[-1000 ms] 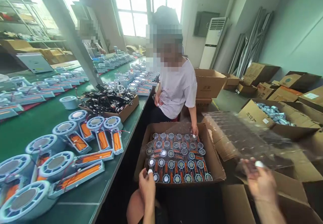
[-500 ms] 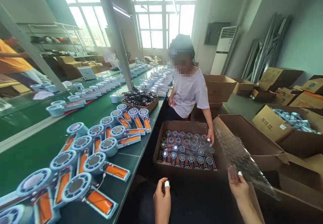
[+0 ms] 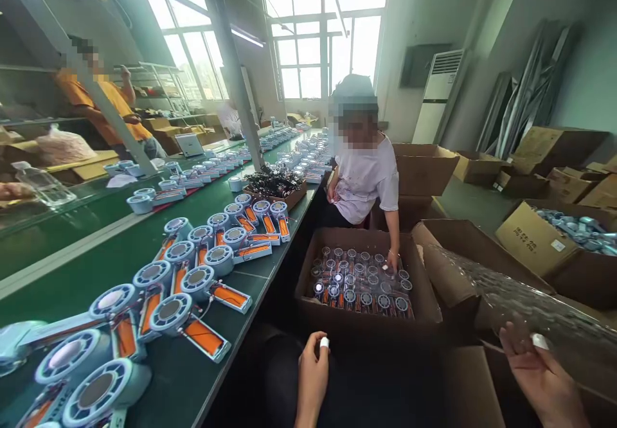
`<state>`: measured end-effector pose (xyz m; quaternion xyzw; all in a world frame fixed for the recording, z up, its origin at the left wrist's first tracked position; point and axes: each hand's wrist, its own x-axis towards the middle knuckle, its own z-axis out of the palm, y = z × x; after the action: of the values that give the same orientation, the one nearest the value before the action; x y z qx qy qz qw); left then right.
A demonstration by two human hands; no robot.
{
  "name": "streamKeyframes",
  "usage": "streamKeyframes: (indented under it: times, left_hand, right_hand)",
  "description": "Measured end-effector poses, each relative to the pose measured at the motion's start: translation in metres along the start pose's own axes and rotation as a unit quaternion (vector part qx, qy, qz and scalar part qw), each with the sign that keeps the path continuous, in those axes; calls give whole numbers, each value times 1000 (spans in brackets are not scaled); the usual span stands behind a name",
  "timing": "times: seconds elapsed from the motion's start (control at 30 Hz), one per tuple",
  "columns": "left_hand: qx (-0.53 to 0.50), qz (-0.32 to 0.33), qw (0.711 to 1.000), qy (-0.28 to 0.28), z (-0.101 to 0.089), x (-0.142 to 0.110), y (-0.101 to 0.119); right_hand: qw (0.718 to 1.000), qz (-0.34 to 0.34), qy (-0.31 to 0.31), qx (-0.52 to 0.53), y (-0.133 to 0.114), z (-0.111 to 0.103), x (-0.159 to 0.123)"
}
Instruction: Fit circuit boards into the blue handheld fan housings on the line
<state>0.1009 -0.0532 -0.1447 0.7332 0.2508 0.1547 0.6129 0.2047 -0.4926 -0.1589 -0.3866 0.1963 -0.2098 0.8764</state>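
Lying right of carton (image 3: pixel 427 293): clear plastic sheet (image 3: pixel 511 293), just beyond right hand (image 3: pixel 544 370) | long axis slants down rightward in view | right hand nearer, fingers spread, contact unclear | left hand (image 3: pixel 313 370) well apart, fingers curled, cannot tell if pinching

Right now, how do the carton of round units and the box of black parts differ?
The carton holds round units in rows; the box holds jumbled black parts. The carton looks larger and sits beside the table; the box looks smaller and rests on it. Both are open brown cardboard.
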Motion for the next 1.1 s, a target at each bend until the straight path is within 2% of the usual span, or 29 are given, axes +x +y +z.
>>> streamKeyframes:
  times: [0.2, 0.4, 0.5, 0.63, 0.77, 0.87, 0.97, 1.1]
  left_hand:
    - [-63, -2, 998, 5, 4, -3, 6]
    - [-142, -18, 988, 54, -6, -3, 13]
    - [-160, -30, 984, 65, -8, 1, 12]
    - [-163, -53, 983, 62, -4, 10, 6]
    - [-154, -78, 983, 62, -2, 21, -5]
    - [-148, -99, 982, 58, -3, 27, -14]
    - [-142, -116, 982, 55, -4, 32, -21]
    - [-130, -138, 980, 60, -11, 36, -27]
  right_hand:
    - [999, 25, -36, -9, 21, -11, -24]
    - [993, 57, -89, -53, 46, 8, -47]
    - [988, 92, -101, -78, 43, 16, -58]
    - [972, 146, -132, -131, 24, 22, -75]
    - [939, 192, -205, -200, 15, 36, -80]
    - [906, 203, -284, -241, 28, 64, -59]
    - [859, 220, -346, -307, 55, 98, -14]
    - [806, 260, -351, -400, 98, 129, 54]
